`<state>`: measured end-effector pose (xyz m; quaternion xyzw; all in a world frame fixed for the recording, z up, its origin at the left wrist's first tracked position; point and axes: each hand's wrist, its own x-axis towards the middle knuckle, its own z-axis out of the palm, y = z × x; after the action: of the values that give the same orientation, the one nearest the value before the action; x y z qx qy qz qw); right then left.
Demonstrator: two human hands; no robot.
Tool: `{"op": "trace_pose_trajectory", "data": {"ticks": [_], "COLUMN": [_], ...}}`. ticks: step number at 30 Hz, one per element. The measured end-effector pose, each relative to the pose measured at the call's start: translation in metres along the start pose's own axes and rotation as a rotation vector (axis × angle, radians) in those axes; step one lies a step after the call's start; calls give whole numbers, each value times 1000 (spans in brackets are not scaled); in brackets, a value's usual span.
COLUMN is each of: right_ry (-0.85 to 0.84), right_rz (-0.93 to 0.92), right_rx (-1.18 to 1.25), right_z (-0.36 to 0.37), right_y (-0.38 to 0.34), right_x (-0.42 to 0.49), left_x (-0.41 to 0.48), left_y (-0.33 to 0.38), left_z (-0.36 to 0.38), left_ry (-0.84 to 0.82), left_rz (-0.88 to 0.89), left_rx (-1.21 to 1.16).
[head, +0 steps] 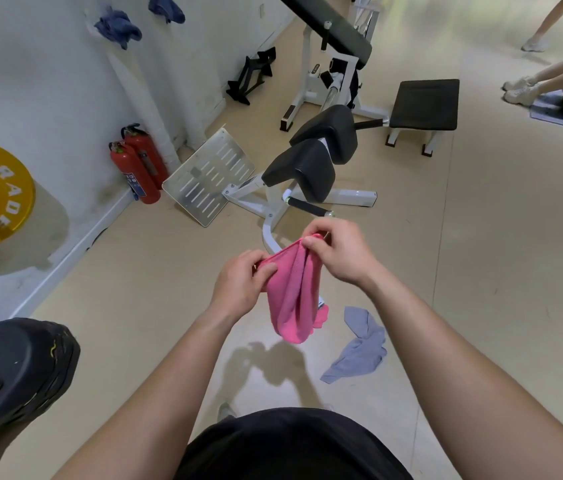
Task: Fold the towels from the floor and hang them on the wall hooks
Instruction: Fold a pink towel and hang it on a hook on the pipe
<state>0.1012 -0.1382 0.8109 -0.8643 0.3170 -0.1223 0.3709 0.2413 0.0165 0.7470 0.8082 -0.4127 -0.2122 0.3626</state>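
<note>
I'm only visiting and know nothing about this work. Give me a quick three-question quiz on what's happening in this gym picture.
1. True or false: the pink towel lies on the floor.
2. How many blue towels hang on the wall? A) none B) two C) four
3. Fill in: the towel lying on the floor is ___.

Key
1. False: the left hand and right hand pinch it in the air.
2. B
3. Grey: the grey towel.
</note>
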Motion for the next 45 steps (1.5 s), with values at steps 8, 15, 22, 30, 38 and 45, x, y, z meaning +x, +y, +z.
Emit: {"op": "trace_pose_trajectory", "data": {"ticks": [8,15,22,30,38,45], "right_ry": [168,-94,-270,-225,-172,-97], "right_rz": [167,104,-2,65,95,163], "right_rx": [-104,-152,-130,-49,1,11], "right_z": [-40,14,45,31,18,12], "right_y": [42,30,6,16,34,47], "right_x": [5,-2,6,16,13,9], "left_x": [5,13,11,-4,-11,-10], "left_y": [-26,7,10,-26,-48,-44], "left_z": [-21,-18,-23,-35,-47,-56], "left_ry": [21,2,-58,-67,-13,80], "left_rz": [-42,135,139,-68,-91,-135], "left_rx": [90,151,141,162,171,83]}}
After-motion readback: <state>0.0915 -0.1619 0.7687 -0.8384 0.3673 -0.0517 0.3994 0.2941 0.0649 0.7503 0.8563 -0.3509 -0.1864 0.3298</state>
